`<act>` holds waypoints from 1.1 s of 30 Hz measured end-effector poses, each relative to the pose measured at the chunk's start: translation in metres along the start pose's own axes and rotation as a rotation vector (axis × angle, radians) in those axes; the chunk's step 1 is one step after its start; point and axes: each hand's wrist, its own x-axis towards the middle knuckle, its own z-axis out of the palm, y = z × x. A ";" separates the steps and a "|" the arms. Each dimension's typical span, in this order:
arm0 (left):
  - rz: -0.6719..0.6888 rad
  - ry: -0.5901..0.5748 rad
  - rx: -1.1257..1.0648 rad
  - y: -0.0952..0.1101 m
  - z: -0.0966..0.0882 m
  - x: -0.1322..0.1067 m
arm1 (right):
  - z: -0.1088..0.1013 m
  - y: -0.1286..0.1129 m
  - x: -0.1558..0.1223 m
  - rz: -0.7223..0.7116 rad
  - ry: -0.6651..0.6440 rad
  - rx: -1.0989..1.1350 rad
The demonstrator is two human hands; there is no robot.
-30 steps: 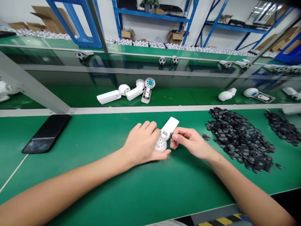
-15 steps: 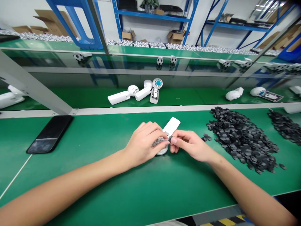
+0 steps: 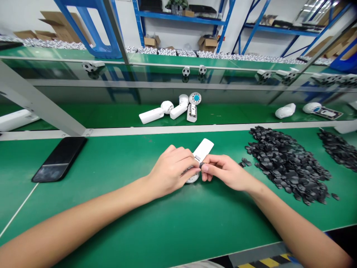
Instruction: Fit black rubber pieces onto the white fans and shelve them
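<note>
- Right hand (image 3: 224, 171) pinches the black tab (image 3: 201, 165)!
- Left hand (image 3: 173, 167) grips its other edge, over the device (image 3: 204, 148)!
- Any print there's too small to read.

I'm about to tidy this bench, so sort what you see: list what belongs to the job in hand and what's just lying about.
Job in hand, it seems:
white gadget under the left hand
black piece at the right fingers
larger pile of black pieces, probably the supply

Apparently just lying about:
black phone
green plant on the blue shelf
</note>
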 end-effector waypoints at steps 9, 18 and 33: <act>-0.080 0.038 -0.058 0.002 0.003 0.002 | -0.013 -0.003 0.001 -0.034 0.159 -0.081; -0.314 -0.231 0.159 0.008 0.007 0.005 | -0.040 0.009 0.002 0.214 0.300 -0.445; -0.459 0.005 -0.861 -0.017 0.025 -0.006 | -0.007 -0.004 -0.003 -0.057 0.173 0.011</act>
